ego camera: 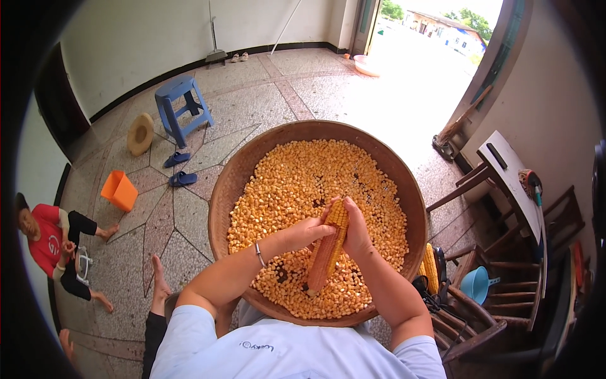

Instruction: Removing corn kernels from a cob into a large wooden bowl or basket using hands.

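A corn cob [326,248], partly stripped of its kernels, is held between my two hands above a broad round woven basket [220,213]. Its bare reddish side faces up and left, while yellow kernels cover the far end and right side. My left hand [310,231] grips the cob from the left, thumb lying across it. Along the cob's right side my right hand [356,232] is closed, its thumb near the far tip. Loose corn kernels [303,175] cover most of the basket floor, with dark gaps showing in places. The fingers' undersides are hidden.
On the right, a wooden chair [466,322] carries a blue dipper [475,285], near more corn cobs [430,269]. A seated person [52,241] is at left. A blue stool [182,102], slippers [182,178], an orange bin [119,190] and a straw hat [140,134] are on the floor.
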Available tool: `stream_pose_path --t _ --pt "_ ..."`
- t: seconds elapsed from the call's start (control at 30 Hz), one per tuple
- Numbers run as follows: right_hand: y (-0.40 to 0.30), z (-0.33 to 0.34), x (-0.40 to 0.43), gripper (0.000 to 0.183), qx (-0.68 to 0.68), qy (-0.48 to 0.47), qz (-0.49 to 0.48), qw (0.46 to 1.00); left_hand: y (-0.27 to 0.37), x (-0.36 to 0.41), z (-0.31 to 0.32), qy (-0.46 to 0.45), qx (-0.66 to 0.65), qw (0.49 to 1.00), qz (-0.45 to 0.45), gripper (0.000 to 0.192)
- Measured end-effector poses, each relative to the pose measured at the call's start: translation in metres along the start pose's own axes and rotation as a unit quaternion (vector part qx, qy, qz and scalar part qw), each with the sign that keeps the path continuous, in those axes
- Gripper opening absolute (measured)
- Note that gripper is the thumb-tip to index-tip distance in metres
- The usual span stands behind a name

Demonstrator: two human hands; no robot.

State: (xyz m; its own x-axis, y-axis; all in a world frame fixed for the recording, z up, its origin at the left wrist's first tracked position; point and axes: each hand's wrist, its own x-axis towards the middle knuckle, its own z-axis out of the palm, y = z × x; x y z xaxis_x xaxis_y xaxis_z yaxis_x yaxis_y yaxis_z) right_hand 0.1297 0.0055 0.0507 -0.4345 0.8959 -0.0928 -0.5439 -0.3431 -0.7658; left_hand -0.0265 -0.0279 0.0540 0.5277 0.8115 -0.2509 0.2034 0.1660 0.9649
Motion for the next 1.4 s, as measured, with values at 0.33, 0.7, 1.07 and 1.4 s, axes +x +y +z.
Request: stream_pose_path --t 0.33,0.7,1.07,1.4 --pt "-0.002 -0.004 -0.002 0.036 0.052 -0.012 0.046 0.998 -0.003 -0.001 -0.001 -0.005 -0.023 1.0 -0.012 0.083" --pt "0.004 -0.014 0.001 0.035 0.087 -0.02 0.046 0.995 -0.005 0.001 -0.002 -0.059 -0.047 0.997 -0.033 0.066" --pt "0.003 -0.015 0.001 0.036 0.073 -0.039 0.048 0.995 -0.001 0.0 -0.007 -0.063 -0.064 0.994 -0.06 0.077" --pt "0.004 -0.018 0.003 0.036 0.072 -0.054 0.044 0.995 0.005 0.001 0.001 -0.04 -0.058 0.996 -0.056 0.074"
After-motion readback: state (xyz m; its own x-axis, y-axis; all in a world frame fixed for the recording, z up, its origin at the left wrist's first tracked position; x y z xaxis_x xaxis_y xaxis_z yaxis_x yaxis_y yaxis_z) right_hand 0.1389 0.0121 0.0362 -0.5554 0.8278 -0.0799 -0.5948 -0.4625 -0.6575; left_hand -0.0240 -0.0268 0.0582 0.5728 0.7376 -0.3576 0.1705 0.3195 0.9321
